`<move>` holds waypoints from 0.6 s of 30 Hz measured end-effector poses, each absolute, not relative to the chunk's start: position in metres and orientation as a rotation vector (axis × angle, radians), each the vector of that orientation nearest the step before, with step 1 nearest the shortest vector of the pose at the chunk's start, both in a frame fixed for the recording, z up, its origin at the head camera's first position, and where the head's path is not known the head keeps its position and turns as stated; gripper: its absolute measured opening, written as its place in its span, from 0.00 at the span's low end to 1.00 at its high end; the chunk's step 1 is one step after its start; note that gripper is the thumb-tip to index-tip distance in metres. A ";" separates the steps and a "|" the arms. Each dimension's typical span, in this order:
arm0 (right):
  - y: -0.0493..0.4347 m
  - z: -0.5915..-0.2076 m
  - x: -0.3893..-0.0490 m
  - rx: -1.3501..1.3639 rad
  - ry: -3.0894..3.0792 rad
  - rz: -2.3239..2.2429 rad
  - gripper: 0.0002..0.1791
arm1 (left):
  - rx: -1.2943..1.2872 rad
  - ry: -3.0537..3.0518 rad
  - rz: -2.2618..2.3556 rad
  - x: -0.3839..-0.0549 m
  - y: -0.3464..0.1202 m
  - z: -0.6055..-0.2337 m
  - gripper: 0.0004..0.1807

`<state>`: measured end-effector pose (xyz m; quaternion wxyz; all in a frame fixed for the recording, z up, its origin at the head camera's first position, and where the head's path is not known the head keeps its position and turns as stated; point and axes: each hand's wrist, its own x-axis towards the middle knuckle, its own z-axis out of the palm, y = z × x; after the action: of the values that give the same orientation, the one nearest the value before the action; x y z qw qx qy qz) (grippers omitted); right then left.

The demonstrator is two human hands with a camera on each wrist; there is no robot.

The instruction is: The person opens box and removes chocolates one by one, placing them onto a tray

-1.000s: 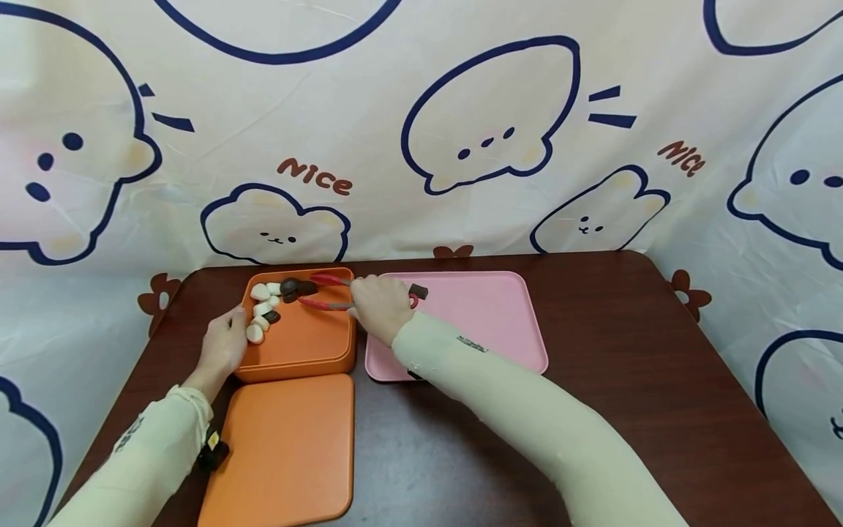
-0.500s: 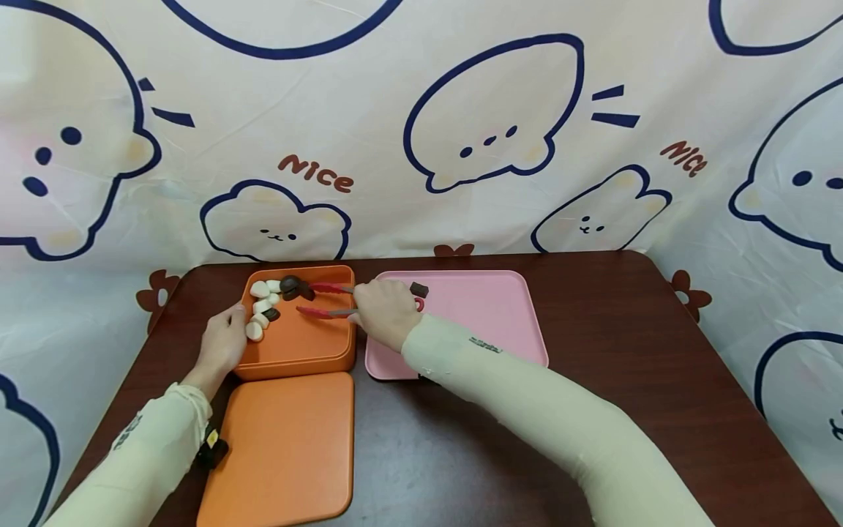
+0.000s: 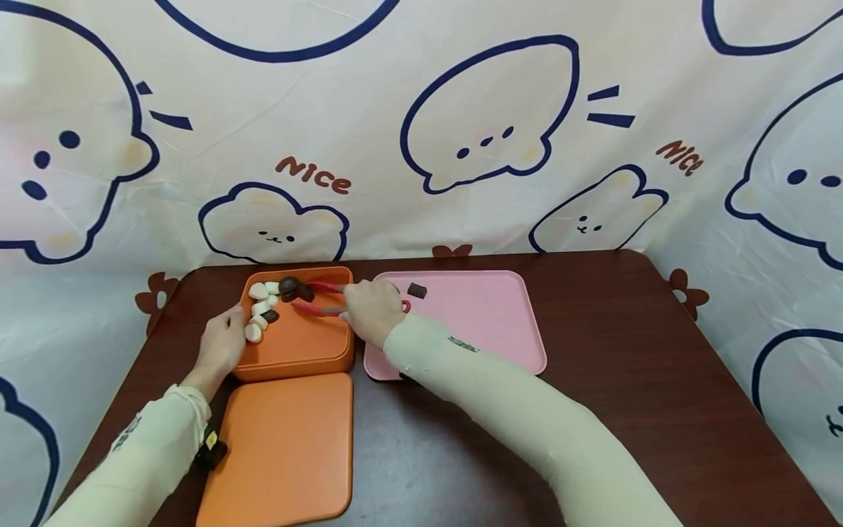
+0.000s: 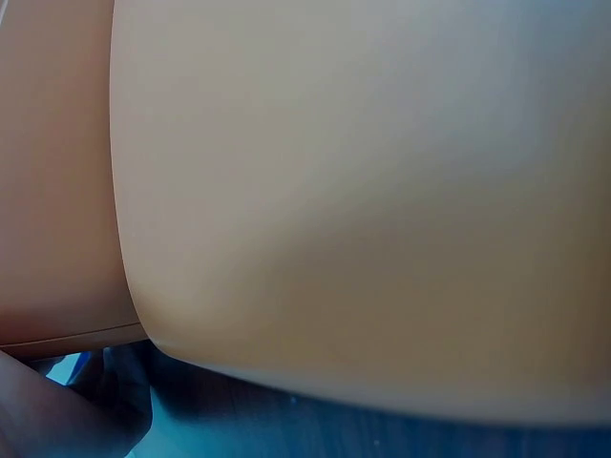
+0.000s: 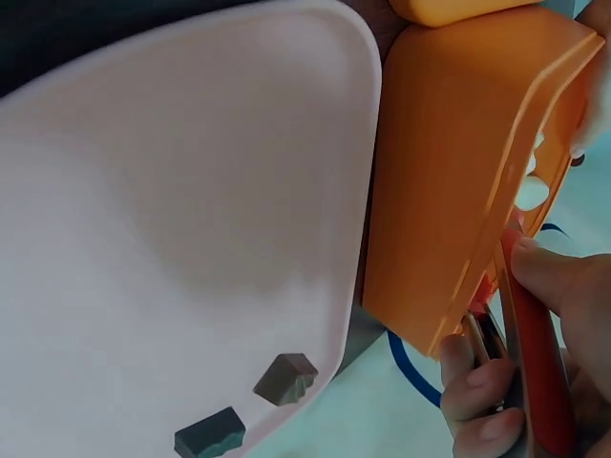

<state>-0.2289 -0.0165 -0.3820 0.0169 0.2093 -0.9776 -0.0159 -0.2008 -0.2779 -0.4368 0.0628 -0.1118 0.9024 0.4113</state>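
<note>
My right hand [image 3: 374, 311] grips a pair of red-tipped tongs [image 3: 316, 310], reaching in over the right wall of the orange box [image 3: 296, 369]. The tongs' arms are spread, with tips beside a dark brown piece [image 3: 288, 286] near the box's back wall. White chunky pieces [image 3: 258, 291] and another dark piece [image 3: 270, 316] lie along the box's left side. My left hand [image 3: 224, 338] holds the box by its left wall. In the right wrist view, fingers and thumb wrap the red tongs [image 5: 535, 353] beside the box.
A pink tray [image 3: 474, 322] stands right of the box, bearing a dark brown block [image 3: 417, 290]; the right wrist view shows a second brown block [image 5: 286, 379] near its rim. The orange lid [image 3: 283, 446] lies in front of the box on the dark wooden table [image 3: 606, 329].
My right hand and the tongs have shifted a little, lately leftward, and the tips sit nearer the dark brown pieces. The left hand keeps its place on the box.
</note>
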 end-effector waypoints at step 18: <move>-0.010 -0.392 -0.224 0.675 -2.998 0.001 0.18 | -0.356 2.729 1.237 -0.200 -0.278 -0.439 0.37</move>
<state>-0.2239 -0.0104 -0.3917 0.0344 0.2195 -0.9750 0.0005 -0.1997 -0.2783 -0.4387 0.0619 -0.1177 0.9027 0.4091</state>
